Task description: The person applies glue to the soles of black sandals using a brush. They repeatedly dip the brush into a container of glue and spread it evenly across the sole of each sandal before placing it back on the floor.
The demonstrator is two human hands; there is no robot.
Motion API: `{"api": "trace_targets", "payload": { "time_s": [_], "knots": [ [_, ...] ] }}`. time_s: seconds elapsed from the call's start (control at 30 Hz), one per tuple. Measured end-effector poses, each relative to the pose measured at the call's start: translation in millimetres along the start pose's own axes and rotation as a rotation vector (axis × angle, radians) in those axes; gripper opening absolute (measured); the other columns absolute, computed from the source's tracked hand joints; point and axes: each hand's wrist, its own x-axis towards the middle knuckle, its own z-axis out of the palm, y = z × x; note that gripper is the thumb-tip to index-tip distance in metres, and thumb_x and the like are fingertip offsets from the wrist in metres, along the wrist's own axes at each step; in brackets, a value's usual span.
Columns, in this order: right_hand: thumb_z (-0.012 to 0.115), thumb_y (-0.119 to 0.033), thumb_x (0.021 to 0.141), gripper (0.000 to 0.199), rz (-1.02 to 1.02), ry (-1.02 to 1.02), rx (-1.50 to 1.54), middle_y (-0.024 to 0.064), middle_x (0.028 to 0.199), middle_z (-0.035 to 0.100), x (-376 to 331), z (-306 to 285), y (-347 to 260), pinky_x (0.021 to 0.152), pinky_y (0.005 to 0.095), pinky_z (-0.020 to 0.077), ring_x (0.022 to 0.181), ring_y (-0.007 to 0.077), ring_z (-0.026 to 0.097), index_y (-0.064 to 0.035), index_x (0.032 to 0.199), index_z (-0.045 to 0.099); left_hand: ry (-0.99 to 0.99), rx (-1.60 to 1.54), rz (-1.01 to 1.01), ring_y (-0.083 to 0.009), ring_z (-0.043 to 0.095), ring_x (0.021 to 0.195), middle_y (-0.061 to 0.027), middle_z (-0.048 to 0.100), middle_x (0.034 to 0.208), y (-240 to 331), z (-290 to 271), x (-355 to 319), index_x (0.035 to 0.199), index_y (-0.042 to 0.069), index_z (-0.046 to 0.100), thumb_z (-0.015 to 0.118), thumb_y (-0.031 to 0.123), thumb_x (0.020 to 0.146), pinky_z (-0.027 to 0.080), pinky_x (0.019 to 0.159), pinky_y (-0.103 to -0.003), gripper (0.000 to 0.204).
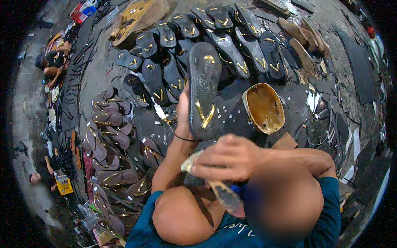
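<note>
My left hand [184,109] grips a black sandal sole [203,89] from its left edge and holds it upright; most of its fingers are hidden behind it. Gold strap ends show on the sole's face. Just below the sole, my right hand [227,159] is closed around a pale, flat-tipped thing [190,162]; its kind is unclear. Under that hand a narrow piece with a dark, sole-like face [227,198] shows, partly covered. An open tub [246,103] with amber-brown, sticky-looking stuff inside stands to the right.
Several black soles with gold strap ends [242,58] lie in rows ahead. Brown sandals with gold-trimmed straps [109,138] are piled at left. A large stained tray [159,10] sits far left. Tan soles [304,58] and black sheet scraps [355,66] lie right. Other people [53,64] sit far left.
</note>
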Motion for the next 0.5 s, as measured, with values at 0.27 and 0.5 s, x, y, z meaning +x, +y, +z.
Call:
{"api": "trace_targets", "payload": {
  "time_s": [0.27,0.5],
  "knots": [
    [0.069,-0.014,0.072,0.04,0.28,-0.176,0.206,0.0048,0.099,0.066,-25,24,10,0.073,0.0337,0.0459,0.087,0.0213,0.062,-0.0121,0.112,0.066,0.207,0.019,0.392,-0.0235,0.067,0.084,-0.0141,0.068,0.098,32,-44,-18,0.108,0.0,0.061,0.036,0.029,0.097,0.056,0.076,-0.037,0.039],
    [0.074,-0.01,0.073,0.026,0.846,0.166,0.142,0.0085,0.091,0.066,-66,34,11,0.074,0.0384,0.0464,0.085,0.0285,0.059,-0.0111,0.098,0.07,0.737,0.218,0.547,-0.0231,0.064,0.095,-0.009,0.067,0.107,123,-154,-100,0.112,0.003,0.06,0.047,0.024,0.096,0.051,0.087,-0.036,0.029]
  ]
}}
